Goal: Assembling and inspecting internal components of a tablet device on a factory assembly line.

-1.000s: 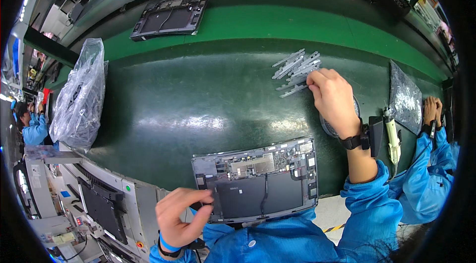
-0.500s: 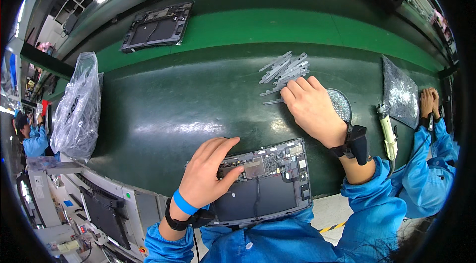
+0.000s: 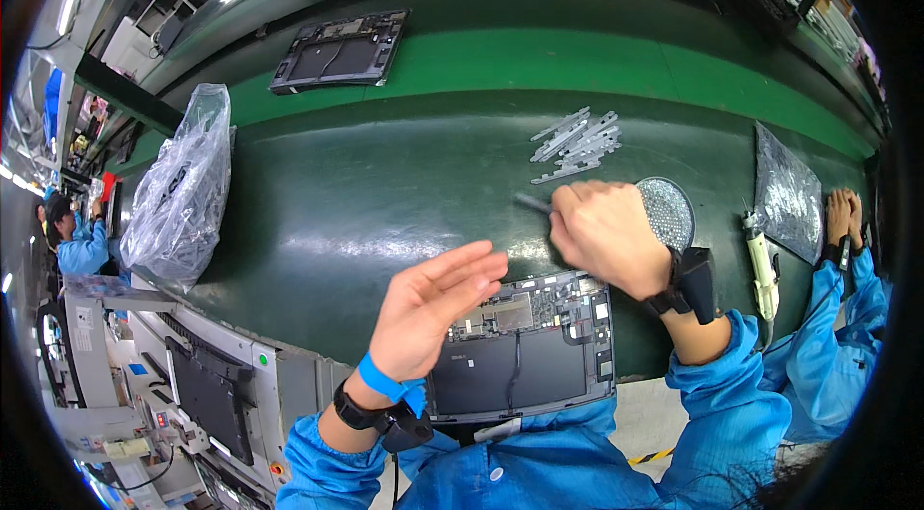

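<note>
My right hand [image 3: 611,231] is closed around a thin grey metal strip [image 3: 532,203], whose end sticks out to the left past the fingers. Just beyond it lies a loose pile of similar metal strips [image 3: 582,142]. My left hand [image 3: 433,303] is raised over the left side of an opened laptop base [image 3: 544,370], fingers stretched out and nothing in it. The laptop base lies at the near edge of the bench, with its circuit board and black battery exposed. A round dish of small screws [image 3: 666,212] stands right beside my right hand.
An electric screwdriver [image 3: 763,274] and a clear bag of small parts [image 3: 787,192] lie at the right, near another person's hands [image 3: 842,221]. A large clear plastic bag [image 3: 183,192] stands at the left. A second opened laptop base [image 3: 342,53] rests on the green strip at the back.
My right hand has drawn back from the pile toward me with a metal strip in it. My left hand has lifted and moved right over the laptop base. The view has shifted slightly.
</note>
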Motion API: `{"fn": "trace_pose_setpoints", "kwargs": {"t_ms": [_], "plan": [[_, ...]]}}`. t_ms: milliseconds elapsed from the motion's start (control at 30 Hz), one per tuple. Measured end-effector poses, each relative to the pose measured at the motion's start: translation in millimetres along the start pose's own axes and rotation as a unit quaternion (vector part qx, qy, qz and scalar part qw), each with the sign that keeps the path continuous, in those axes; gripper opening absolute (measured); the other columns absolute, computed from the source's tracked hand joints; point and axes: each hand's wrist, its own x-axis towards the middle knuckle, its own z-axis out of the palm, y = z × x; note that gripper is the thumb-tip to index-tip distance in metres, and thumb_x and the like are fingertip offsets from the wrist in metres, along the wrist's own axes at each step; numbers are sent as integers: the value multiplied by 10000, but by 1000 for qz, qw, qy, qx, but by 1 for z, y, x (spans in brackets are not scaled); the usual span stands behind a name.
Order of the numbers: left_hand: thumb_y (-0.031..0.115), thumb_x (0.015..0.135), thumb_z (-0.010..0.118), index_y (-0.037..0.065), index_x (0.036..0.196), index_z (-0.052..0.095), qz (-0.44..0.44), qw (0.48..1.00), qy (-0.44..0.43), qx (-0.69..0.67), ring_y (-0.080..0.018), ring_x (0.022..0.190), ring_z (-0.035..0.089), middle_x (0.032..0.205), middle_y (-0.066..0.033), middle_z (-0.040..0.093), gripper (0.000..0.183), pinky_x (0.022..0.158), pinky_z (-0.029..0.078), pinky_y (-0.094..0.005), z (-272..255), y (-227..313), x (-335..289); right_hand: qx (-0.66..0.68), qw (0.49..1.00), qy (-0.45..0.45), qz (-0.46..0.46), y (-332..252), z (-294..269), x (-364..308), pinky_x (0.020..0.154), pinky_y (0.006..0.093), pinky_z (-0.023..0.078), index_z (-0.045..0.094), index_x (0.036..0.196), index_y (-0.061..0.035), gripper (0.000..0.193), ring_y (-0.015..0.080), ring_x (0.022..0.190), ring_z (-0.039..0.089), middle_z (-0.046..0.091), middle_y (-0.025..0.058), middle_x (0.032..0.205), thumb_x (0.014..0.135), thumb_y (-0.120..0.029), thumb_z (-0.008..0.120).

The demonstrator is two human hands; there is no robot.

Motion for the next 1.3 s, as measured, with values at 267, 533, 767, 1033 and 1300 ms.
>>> {"fn": "trace_pose_setpoints", "kwargs": {"t_ms": [267, 533, 767, 1033, 1300], "plan": [[203, 1060, 418, -52, 1291, 530, 22, 999, 26, -11, -215, 1120, 622, 1211, -137, 626, 362, 952, 521, -345, 20, -37, -19, 212, 968, 124, -53, -75, -42, -33, 550, 328, 527, 677, 973, 3, 256, 231, 621, 637, 640, 87, 731, 723, -6, 725], [105, 972, 569, 14, 1117, 676, 27, 905, -177, 386, -115, 567, 568, 691, -67, 626, 201, 527, 451, -259, 6, -13, -22, 455, 888, -40, 46, -40, -40, -65, 550, 325, 525, 705, 902, -27, 122, 240, 604, 653, 674, 111, 761, 814, -98, 751], [129, 902, 637, 29, 1008, 684, 100, 857, -196, 466, -362, 692, 649, 814, -174, 675, 153, 606, 516, -422, 18, -22, -16, 495, 857, -78, 119, -33, -46, -85, 522, 279, 517, 706, 882, -14, 90, 173, 612, 674, 694, 93, 752, 818, -61, 747], [102, 901, 639, 40, 938, 724, 148, 862, -20, 484, -276, 820, 653, 927, -114, 710, 112, 763, 494, -385, -12, -16, 36, 562, 733, -97, 371, -10, -21, -81, 489, 198, 456, 677, 799, 26, 76, 23, 543, 584, 661, 22, 620, 844, -20, 718], [136, 899, 640, 67, 918, 740, 140, 828, -85, 537, -230, 750, 640, 895, -57, 723, 122, 645, 424, -332, -11, -17, 46, 563, 717, -120, 392, -5, -21, -72, 471, 197, 441, 659, 780, 31, 105, 25, 531, 579, 642, 12, 604, 855, -21, 710]]}}
